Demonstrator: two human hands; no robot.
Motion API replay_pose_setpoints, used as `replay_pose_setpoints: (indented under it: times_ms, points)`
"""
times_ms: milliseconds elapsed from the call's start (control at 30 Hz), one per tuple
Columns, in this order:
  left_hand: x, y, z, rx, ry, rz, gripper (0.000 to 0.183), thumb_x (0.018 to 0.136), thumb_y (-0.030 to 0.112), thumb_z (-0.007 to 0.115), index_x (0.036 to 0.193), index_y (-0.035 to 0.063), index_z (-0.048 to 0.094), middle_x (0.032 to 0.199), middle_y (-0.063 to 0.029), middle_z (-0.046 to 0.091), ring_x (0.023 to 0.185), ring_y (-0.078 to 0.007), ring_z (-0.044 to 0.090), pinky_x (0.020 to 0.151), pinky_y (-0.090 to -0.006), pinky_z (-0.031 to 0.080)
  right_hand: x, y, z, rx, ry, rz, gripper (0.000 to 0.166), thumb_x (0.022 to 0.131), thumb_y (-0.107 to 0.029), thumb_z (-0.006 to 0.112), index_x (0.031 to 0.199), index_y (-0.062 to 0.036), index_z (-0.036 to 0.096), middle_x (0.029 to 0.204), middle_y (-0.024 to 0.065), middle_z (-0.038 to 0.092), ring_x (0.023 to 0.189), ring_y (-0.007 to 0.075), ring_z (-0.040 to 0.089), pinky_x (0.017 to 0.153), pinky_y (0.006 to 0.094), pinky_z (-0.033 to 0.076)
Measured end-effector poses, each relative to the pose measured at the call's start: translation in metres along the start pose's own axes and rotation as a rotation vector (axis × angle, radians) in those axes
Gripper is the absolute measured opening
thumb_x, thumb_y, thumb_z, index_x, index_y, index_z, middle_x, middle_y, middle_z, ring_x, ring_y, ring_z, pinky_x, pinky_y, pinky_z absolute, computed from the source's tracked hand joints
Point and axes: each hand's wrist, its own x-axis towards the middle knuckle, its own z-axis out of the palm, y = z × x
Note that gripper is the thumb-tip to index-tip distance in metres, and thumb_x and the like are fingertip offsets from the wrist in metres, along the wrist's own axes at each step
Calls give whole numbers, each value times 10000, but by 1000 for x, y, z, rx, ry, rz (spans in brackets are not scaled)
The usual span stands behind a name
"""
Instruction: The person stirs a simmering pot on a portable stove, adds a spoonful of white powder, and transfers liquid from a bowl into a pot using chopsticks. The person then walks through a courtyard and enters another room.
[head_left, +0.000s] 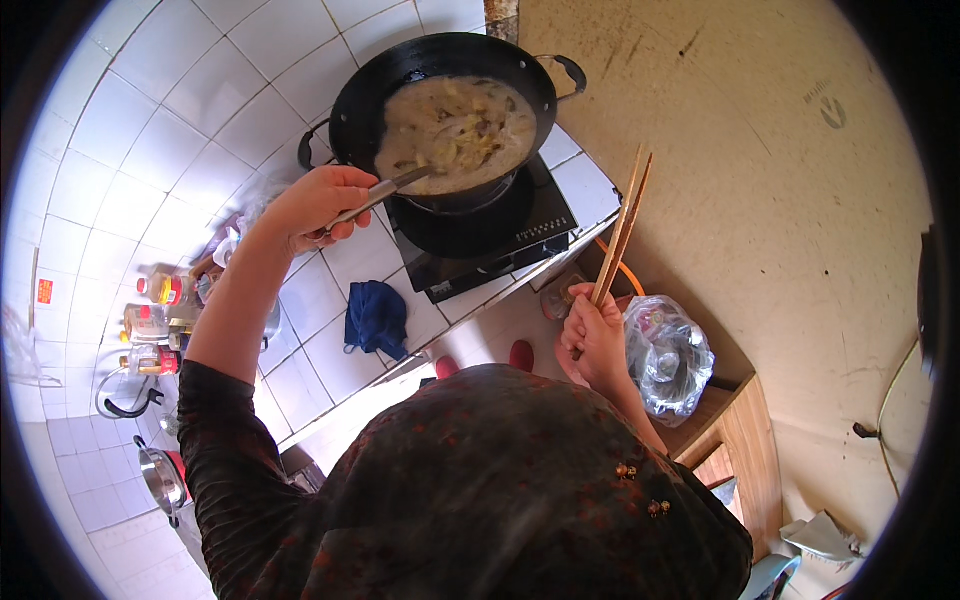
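A black two-handled wok sits on a black induction cooktop, filled with pale, cloudy soup that has yellowish and darker pieces in it. My left hand grips the metal handle of a cooking utensil; its far end is hidden in the soup, so whether it is a ladle or a spatula cannot be seen. To the right of the cooktop, my right hand is closed around a pair of long wooden chopsticks. Their tips point up and away, apart from the wok.
A dark blue cloth lies on the white-tiled counter. Several bottles line the left side, near a steel pot. By my right arm is a clear plastic bag, with an orange hose beside it. A tan board wall rises at right.
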Motion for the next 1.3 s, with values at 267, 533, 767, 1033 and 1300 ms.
replay_pose_setpoints:
  times_ms: [267, 533, 767, 1033, 1300]
  points:
    - [-23, -2, 9, -32, 81, 120, 386, 813, 79, 446, 1194, 18, 464, 658, -15, 540, 380, -41, 431, 321, -180, 289, -3, 0, -2, -7, 21, -11, 66, 886, -121, 484, 931, -75, 502, 510, -34, 349, 370, 47, 304, 351, 198, 276]
    - [-37, -14, 11, 106, 264, 227, 423, 812, 56, 448, 1229, -16, 424, 654, -39, 548, 348, -41, 405, 311, -173, 298, -2, 0, 3, -15, -17, -6, 62, 888, -124, 483, 922, -78, 508, 512, -32, 356, 370, 47, 304, 352, 197, 280]
    - [-40, -38, 12, 136, 373, 341, 388, 821, 64, 478, 1206, 19, 465, 674, -42, 548, 418, -57, 450, 374, -206, 333, 0, 1, 5, -29, -10, 19, 73, 890, -131, 483, 932, -78, 510, 519, -35, 352, 380, 47, 307, 362, 196, 288]
    - [-42, -54, 32, 790, 762, 672, 377, 794, 99, 524, 1167, 155, 530, 759, -122, 541, 691, -312, 553, 579, -380, 429, 7, 1, 7, -43, -41, 21, 74, 888, -119, 481, 935, -69, 507, 522, -38, 346, 378, 48, 302, 363, 198, 290]
    - [-65, -60, 58, 907, 758, 454, 354, 798, 69, 524, 1139, 155, 564, 741, -103, 507, 628, -269, 536, 542, -359, 412, 14, -2, 20, -86, -58, 83, 81, 879, -112, 481, 949, -72, 492, 531, -42, 318, 410, 46, 295, 366, 201, 273]
